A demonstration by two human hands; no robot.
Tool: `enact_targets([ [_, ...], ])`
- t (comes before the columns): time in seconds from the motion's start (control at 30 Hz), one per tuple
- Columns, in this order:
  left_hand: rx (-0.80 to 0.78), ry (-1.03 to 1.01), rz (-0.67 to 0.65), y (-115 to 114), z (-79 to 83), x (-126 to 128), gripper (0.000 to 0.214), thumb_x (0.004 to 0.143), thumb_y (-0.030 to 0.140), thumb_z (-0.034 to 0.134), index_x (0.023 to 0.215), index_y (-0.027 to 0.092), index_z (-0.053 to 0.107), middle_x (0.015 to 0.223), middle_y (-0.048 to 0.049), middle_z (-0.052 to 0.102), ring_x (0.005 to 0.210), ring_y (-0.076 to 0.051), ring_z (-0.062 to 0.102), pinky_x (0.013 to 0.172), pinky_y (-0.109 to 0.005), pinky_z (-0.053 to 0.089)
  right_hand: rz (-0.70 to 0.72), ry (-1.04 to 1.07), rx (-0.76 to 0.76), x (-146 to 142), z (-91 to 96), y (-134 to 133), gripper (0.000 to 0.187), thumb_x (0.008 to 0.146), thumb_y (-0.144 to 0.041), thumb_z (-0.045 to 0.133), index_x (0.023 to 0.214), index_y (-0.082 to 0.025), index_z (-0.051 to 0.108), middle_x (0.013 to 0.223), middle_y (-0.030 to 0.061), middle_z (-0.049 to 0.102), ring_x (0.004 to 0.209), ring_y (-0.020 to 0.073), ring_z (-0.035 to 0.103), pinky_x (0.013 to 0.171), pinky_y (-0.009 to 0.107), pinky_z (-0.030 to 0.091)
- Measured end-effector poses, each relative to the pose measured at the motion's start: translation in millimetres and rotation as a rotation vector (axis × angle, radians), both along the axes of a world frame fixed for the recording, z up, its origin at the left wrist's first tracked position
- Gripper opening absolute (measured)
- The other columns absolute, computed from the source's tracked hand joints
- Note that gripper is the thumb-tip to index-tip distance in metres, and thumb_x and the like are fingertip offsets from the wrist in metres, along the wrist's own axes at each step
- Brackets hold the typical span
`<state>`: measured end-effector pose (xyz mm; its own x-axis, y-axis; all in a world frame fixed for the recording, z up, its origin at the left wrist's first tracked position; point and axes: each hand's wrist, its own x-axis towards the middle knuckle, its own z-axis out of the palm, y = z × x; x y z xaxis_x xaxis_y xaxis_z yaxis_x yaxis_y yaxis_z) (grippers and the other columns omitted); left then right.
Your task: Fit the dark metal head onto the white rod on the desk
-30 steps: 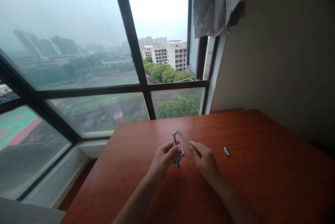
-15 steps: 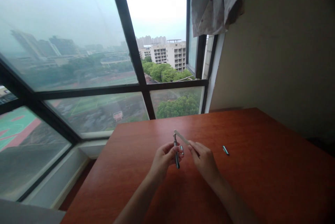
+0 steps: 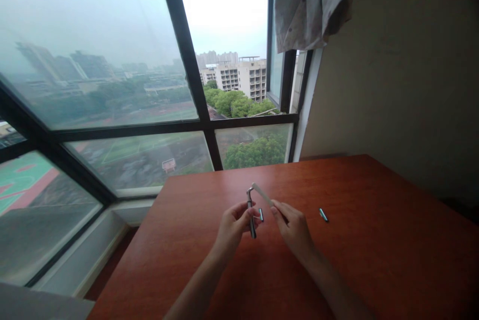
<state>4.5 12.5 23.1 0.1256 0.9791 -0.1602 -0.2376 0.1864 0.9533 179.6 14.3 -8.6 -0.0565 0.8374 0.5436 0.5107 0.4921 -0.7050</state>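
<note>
Seen from the head camera, two bare hands work above a reddish-brown table (image 3: 187,225); we note that they are apart, with a narrow gap between them. The left hand (image 3: 232,223) is clamped on a dark handle (image 3: 252,229), gripped between thumb and fingers and standing nearly upright, slightly tilted. At the handle's upper end we see a bent metal neck (image 3: 249,193), curving towards the right. The right hand (image 3: 294,223) pinches a pale, narrow strip (image 3: 262,195), which slants up and leftward so that its tip meets the neck in our view; whether the two actually touch, we cannot tell. Just beside the left fingertips appears a small shiny bar (image 3: 261,215); we cannot tell whether it is held or lies on the wood. A second bar (image 3: 324,215), of similar look, rests on the table to the right of the right hand, well apart from it. Beyond the table's far edge we observe a dark window frame (image 3: 204,123), with trees (image 3: 235,104) and pale buildings (image 3: 252,78) outside. A light cloth (image 3: 316,8) hangs at upper right, beside a shaded wall (image 3: 392,76).
</note>
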Motion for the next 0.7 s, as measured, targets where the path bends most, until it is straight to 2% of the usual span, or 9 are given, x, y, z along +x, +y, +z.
enact_targets([
  [0.3,0.005,0.028,-0.004,0.7,-5.0,-0.1,0.048,0.068,0.041,0.077,0.102,0.01,0.064,0.081,-0.0086,0.069,0.067,-0.019,0.067,0.065,-0.03,0.054,0.035,-0.055,0.024,-2.2,-0.7,0.8,0.028,0.094,-0.027,0.044,0.102,-0.017,0.069,0.086,0.008,0.072,0.078,0.0205,0.068,0.068,0.026,0.052],
  [0.53,0.008,0.031,-0.006,1.5,-6.1,-0.4,0.049,0.066,0.042,0.078,0.1,0.01,0.064,0.078,-0.0081,0.069,0.066,-0.02,0.067,0.064,-0.03,0.053,0.057,-0.098,-0.004,-2.6,0.6,0.5,0.027,0.094,-0.024,0.043,0.1,-0.018,0.069,0.087,0.0078,0.072,0.078,0.0203,0.067,0.071,0.027,0.051],
  [0.7,0.002,0.029,-0.006,2.2,-7.4,-1.5,0.049,0.066,0.043,0.078,0.099,0.011,0.064,0.078,-0.008,0.069,0.066,-0.019,0.068,0.064,-0.03,0.054,-0.022,-0.098,0.017,-3.2,-1.6,0.6,0.028,0.094,-0.026,0.043,0.105,-0.018,0.068,0.09,0.0091,0.072,0.081,0.0216,0.067,0.072,0.029,0.051],
])
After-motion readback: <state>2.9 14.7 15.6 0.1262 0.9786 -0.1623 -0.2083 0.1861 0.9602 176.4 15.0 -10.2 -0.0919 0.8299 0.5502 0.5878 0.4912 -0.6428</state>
